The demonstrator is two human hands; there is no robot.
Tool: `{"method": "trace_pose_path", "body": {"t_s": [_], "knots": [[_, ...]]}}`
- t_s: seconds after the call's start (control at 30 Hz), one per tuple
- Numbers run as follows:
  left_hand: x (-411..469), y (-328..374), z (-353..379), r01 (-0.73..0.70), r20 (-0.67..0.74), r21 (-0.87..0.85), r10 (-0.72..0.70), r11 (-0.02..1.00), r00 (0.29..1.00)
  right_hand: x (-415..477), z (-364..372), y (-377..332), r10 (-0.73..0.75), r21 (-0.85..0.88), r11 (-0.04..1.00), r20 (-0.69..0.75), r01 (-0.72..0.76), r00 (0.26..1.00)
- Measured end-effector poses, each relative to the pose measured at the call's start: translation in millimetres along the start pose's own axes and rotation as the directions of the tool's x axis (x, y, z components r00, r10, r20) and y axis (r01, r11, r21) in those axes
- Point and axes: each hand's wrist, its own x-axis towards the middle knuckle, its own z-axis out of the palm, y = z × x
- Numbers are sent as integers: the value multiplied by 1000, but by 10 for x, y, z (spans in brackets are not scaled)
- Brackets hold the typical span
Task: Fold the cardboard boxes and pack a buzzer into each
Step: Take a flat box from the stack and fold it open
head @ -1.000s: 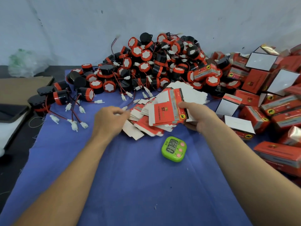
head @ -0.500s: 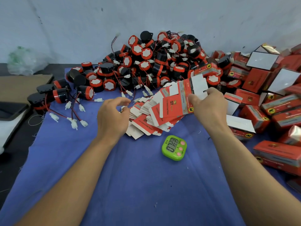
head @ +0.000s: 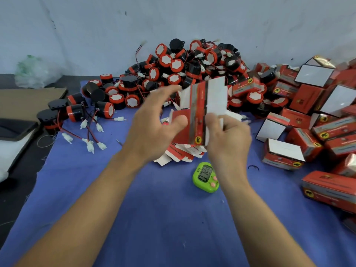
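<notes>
Fingers of the right hand (head: 229,135) are curled and pinch the lower right edge of a flat cardboard box (head: 202,110). The left hand (head: 154,128) has its fingers spread out wide, and its thumb presses on the red front of that same box. The box is red and white with a small yellow badge near its bottom. It is held up in the air, standing tall, over the middle of the blue cloth (head: 154,218). It looks a bit blurry.

Under the hands lies a messy stack of flat boxes (head: 181,153) on the cloth. Just beside that stack, nearer the person, sits a green timer (head: 205,177) with pink buttons.

Behind the hands is a big pile of buzzers (head: 173,74). They are black and red, with white round tops and thin wires. Some of them have rolled out to the left, with white plugs (head: 90,145) lying on the cloth.

On the right is a heap of folded boxes (head: 312,116), red with white sides. A brown cardboard sheet (head: 28,101) lies far to the left, off the cloth, and a crumpled plastic bag (head: 34,72) rests by the wall behind it.
</notes>
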Motion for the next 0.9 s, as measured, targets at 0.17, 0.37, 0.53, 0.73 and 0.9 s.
{"method": "trace_pose_path", "body": {"t_s": [0.17,0.37,0.53,0.73,0.9], "knots": [[-41,219,141,107,124,-123,-92,987,988,-397,169,27,-15,-31,999,335,27,942],[60,141,-59,164,275,-194,-107,967,956,-371,145,42,-40,61,998,352,20,935],[65,93,-180,270,474,-238,-131,933,871,-366,132,98,78,73,992,295,-103,952],[29,370,-120,97,46,96,-101,991,994,-344,94,83,41,102,992,253,-69,966],[-76,464,-76,3,-159,498,88,867,983,-406,66,58,-172,26,985,317,173,933]]}}
